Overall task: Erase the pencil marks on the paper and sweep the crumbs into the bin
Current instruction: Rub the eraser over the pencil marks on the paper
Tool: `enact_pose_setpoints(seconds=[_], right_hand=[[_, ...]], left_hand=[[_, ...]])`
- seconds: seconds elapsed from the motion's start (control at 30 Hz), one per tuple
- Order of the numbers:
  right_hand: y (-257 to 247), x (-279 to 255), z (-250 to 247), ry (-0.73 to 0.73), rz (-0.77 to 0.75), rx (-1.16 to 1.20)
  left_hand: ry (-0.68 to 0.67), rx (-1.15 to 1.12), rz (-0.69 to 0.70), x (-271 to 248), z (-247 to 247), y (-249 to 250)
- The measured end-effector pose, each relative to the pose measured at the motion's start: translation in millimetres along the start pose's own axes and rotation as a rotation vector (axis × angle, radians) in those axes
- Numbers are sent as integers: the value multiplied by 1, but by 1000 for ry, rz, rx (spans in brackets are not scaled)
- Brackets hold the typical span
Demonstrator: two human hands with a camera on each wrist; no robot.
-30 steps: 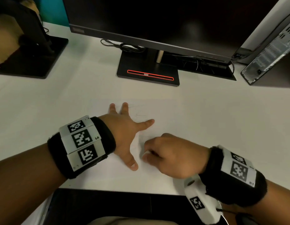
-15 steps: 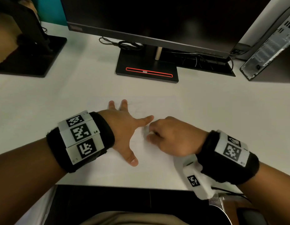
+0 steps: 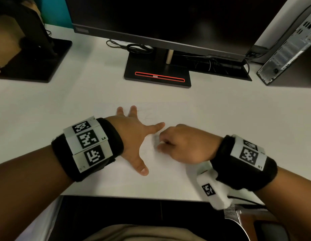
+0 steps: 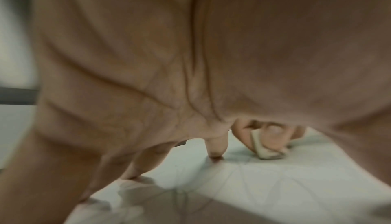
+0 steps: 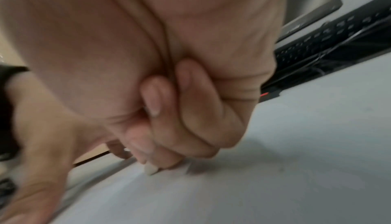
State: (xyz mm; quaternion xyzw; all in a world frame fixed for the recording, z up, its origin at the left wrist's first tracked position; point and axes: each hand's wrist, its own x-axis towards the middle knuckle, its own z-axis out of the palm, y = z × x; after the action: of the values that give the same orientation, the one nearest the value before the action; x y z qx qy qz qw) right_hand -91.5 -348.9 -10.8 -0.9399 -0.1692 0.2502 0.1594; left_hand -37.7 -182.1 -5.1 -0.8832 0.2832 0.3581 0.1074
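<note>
A white sheet of paper (image 3: 161, 173) lies on the white desk, with faint pencil lines (image 3: 147, 117) near its far part. My left hand (image 3: 133, 134) lies flat on the sheet, fingers spread, pressing it down. Just right of the left forefinger, my right hand (image 3: 179, 145) pinches a small cream eraser (image 4: 264, 149), whose end touches the paper. In the right wrist view only the eraser tip (image 5: 151, 170) shows below curled fingers (image 5: 190, 110). Crumbs are too small to make out. No bin is in view.
A dark monitor on a black stand (image 3: 156, 73) with a red stripe rises behind the paper, cables (image 3: 133, 47) beside it. A computer case (image 3: 290, 54) stands at the far right and another black stand (image 3: 34, 60) at the far left. The desk's front edge (image 3: 133, 197) runs near me.
My right hand with the eraser has moved away from me and left, up beside the left forefinger. The left hand has stayed pressed on the paper.
</note>
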Motion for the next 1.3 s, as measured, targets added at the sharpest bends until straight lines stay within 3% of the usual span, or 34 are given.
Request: enact_pose_setpoints(seconds=[0.07,0.23,0.37,0.5,0.67,0.8,0.97,1.13,1.2,1.3], right_hand=[[1,0,-5,48,-14,-17],[-3,-6,11,-31,-50,-2],[14,-2,-3,72,11,-38],[-1,-5,11,-5,-56,-24],[19,0,-6,81,56,-29],[2,-2,8,5,-26,-24],[20,2,-9,73,104,-10],[-4,1,6,-13,-29,-6],[3,1,1,-34,2,-15],[19,7,-13,51,81,-36]], left_hand=[[-3,-4,0,1,1,-1],[9,-5,5,1,1,-1],[-3,-10,-2,2,1,-1],[9,-8,12,3,1,-1],[0,-17,6,3,3,-3],[3,-12,6,2,1,-1],[-4,-16,-5,2,1,-2],[6,-1,-3,1,0,0],[5,-6,-6,1,0,-1],[6,-3,1,2,0,-1]])
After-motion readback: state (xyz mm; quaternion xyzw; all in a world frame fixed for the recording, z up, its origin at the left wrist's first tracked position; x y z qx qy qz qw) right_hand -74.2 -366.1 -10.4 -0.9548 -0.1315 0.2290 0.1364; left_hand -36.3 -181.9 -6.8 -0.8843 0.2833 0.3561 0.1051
